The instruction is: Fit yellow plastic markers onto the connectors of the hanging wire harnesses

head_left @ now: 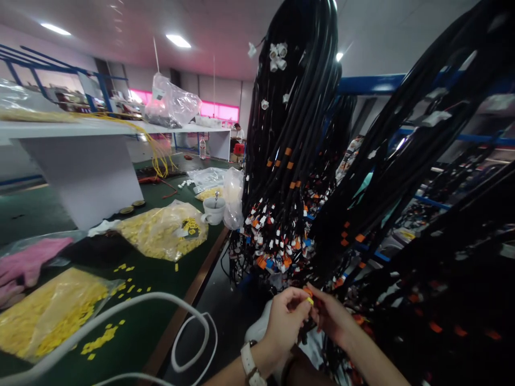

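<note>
Yellow and tiny, the clip (pixel 310 301) is pinched between both hands, left hand (pixel 286 316) and right hand (pixel 330 316) meeting on it. It looks light, stiff, easily dropped; fingertip grip suits. Just above hang soft black cables (pixel 289 161); left lies the tabletop (pixel 161 300).

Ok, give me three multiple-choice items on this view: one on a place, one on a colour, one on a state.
1. Where is the white cup?
A. on the green table
B. on the floor
C. on a blue rack

2. What colour is the small piece pinched in the left hand?
A. blue
B. yellow
C. pink

3. How do the black cable bundles sit?
A. coiled flat
B. boxed
C. hanging down

Answers:
1. A, it stands beside the bags of yellow pieces.
2. B, yellow shows at the fingertips, near the right hand.
3. C, the connector ends dangle.
</note>
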### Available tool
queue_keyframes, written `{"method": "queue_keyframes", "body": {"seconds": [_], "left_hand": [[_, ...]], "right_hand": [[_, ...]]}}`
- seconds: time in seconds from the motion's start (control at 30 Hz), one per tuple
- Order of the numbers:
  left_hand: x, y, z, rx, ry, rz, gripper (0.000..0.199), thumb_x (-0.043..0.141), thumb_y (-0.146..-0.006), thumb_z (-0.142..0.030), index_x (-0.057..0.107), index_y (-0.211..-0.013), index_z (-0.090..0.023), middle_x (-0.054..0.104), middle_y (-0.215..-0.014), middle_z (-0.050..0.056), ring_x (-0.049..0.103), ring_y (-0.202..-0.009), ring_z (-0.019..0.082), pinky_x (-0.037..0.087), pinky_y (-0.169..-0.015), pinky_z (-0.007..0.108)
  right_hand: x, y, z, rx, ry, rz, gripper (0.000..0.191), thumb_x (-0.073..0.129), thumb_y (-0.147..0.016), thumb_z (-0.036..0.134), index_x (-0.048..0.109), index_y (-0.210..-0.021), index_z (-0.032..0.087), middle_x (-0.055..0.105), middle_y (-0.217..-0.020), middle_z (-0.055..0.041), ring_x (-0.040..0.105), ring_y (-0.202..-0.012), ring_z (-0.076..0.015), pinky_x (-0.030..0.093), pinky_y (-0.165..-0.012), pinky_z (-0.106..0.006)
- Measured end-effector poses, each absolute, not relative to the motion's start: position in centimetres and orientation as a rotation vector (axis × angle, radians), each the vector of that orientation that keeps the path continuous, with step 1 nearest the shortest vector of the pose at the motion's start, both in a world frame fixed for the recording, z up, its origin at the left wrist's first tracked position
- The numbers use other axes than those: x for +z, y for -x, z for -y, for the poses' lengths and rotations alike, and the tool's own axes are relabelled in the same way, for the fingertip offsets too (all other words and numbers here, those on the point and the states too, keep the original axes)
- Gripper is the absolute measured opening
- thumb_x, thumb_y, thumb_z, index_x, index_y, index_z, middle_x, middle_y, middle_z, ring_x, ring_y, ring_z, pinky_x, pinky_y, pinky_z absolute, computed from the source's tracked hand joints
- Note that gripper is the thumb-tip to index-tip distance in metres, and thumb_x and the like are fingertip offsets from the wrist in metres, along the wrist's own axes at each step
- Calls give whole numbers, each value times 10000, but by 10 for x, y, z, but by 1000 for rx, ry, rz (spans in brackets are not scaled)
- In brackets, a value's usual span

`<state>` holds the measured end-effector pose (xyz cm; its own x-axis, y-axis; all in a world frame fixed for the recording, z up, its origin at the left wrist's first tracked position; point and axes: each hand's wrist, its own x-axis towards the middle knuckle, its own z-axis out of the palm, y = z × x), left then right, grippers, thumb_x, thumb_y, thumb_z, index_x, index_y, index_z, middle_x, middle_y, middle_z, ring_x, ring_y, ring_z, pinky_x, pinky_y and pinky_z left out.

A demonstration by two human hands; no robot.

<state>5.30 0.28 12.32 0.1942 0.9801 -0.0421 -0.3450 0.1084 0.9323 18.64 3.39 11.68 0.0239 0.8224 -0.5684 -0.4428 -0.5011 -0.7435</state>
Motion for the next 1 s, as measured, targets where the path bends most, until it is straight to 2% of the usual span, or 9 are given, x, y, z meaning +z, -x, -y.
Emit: {"method": "queue_keyframes", "body": {"seconds": [0.1, 0.27, 0.53, 0.73, 0.9, 1.0], "left_hand": [[109, -50, -16, 1138, -961, -882, 230, 628, -684, -249, 642, -864, -107, 613, -711, 39, 504, -595, 102, 387, -502, 185], [88, -46, -33, 1070, -960, -959, 202, 676, -629, -251, 654, -767, -105, 608, -654, 29, 507, -578, 104, 395, -517, 195], [82, -59, -44, 986, -1040, -943, 230, 688, -648, -286, 678, -806, -120, 612, -667, 17, 475, -553, 76, 374, -525, 182], [74, -71, -45, 1018, -1047, -985, 165, 682, -654, -239, 675, -764, -116, 635, -662, 31, 506, -560, 92, 399, -545, 194], [72, -83, -41, 1133, -1110, -1023, 102, 690, -637, -202, 691, -711, -132, 658, -734, 54, 576, -694, 142, 445, -648, 223], [72, -88, -41, 1150, -1086, -1031, 103, 691, -636, -209, 695, -708, -134, 660, -725, 54, 579, -687, 146, 451, -643, 228]], "right_hand": [[108, -191, -34, 1634, 1244, 317, 52, 693, -708, 131, 645, -713, 112, 672, -625, -23, 584, -470, -58, 498, -462, -125], [96, -201, -20, 1586, 1208, 169, 110, 668, -705, 57, 652, -806, 100, 710, -767, -80, 662, -627, -124, 561, -566, -186], [82, -210, -23, 1575, 1076, -22, 101, 576, -750, 17, 639, -791, 84, 702, -718, -100, 663, -587, -140, 553, -521, -191], [65, -209, -28, 1604, 959, -47, 157, 620, -701, 10, 639, -820, 111, 707, -751, -73, 659, -603, -126, 561, -556, -205], [62, -206, -30, 1565, 905, -66, 179, 679, -643, 18, 645, -783, 124, 700, -729, -42, 646, -583, -118, 563, -554, -208], [61, -206, -29, 1581, 868, -41, 173, 705, -633, 47, 649, -770, 136, 694, -729, -29, 634, -574, -103, 554, -552, -188]]}}
